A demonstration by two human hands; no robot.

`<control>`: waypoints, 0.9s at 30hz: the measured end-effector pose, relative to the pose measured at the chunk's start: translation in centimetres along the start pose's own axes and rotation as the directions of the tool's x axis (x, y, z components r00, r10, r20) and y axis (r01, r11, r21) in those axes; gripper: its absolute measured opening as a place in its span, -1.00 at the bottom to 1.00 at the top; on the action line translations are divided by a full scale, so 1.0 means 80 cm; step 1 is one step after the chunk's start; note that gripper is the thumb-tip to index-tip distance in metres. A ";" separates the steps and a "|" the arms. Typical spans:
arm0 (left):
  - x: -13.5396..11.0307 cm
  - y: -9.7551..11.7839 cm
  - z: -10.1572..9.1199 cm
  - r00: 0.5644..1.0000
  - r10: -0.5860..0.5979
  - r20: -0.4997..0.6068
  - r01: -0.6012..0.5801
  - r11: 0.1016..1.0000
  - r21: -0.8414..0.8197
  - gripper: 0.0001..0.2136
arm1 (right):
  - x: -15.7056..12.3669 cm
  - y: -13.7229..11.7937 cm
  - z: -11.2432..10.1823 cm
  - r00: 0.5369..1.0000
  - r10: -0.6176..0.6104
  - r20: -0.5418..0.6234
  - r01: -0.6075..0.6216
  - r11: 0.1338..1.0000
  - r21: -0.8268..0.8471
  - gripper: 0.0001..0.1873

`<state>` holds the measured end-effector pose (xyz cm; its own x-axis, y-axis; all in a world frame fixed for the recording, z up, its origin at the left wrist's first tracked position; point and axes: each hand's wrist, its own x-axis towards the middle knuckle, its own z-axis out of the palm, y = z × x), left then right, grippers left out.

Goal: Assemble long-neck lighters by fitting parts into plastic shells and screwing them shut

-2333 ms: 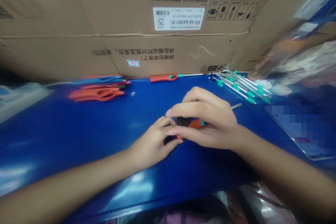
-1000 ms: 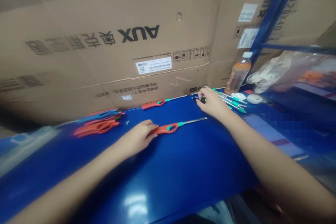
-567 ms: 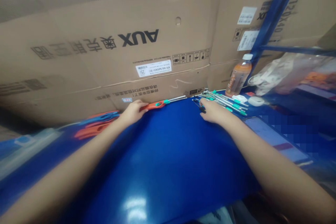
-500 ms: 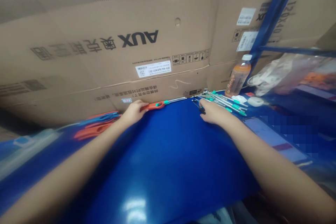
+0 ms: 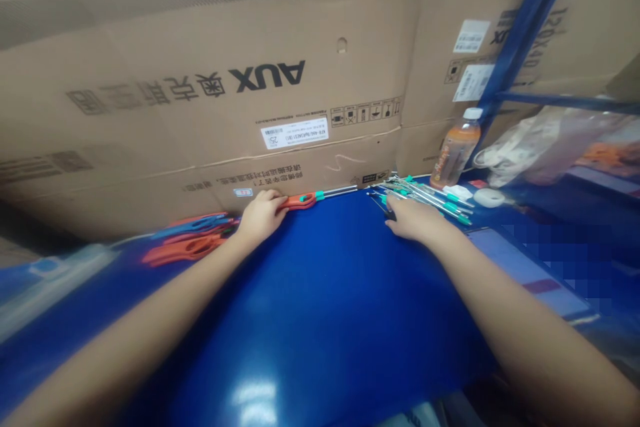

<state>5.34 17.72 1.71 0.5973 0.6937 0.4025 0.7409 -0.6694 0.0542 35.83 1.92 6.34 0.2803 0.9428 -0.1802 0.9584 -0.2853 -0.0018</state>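
At the foot of the cardboard wall, my left hand [image 5: 263, 217] is closed round the handle of an orange long-nosed lighter [image 5: 301, 201]. Its metal tube, with a green collar, points right along the blue table. My right hand [image 5: 414, 219] is pinched at the left end of a pile of metal tubes with green ends [image 5: 445, 200]. A thin rod with a dark end [image 5: 389, 213] shows at its fingertips; the hand hides part of it. Left of my left wrist lie several orange and blue lighter handles [image 5: 187, 247].
A large cardboard box [image 5: 200, 140] stands along the back of the blue table [image 5: 310, 307]. On the right are a drink bottle [image 5: 456, 149], a white roll [image 5: 489, 197], a plastic bag [image 5: 525, 140] and a tablet-like screen [image 5: 525, 270]. A blue metal post [image 5: 525, 27] rises behind.
The view has shifted slightly. Both hands stay in nearly the same places, the left on the lighter and the right at the tubes.
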 end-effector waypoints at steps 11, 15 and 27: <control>0.007 0.008 0.001 0.999 0.040 -0.015 -0.039 0.999 0.036 -0.74 | 0.004 -0.002 0.006 0.999 0.012 -0.038 -0.011 1.000 0.015 -0.55; 0.014 0.005 0.004 0.999 0.039 0.014 -0.040 0.998 0.053 -0.75 | 0.009 0.000 0.008 1.000 0.025 -0.019 -0.024 0.999 0.034 -0.60; -0.005 0.018 -0.013 0.997 0.054 -0.054 -0.050 0.995 0.081 -0.75 | 0.027 0.019 0.014 0.992 0.120 -0.030 -0.119 0.992 0.040 -0.60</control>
<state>5.87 16.17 2.56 0.6190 0.6408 0.4540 0.7327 -0.6794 -0.0401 37.81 3.30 4.86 0.3948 0.9066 -0.1494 0.9155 -0.4019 -0.0193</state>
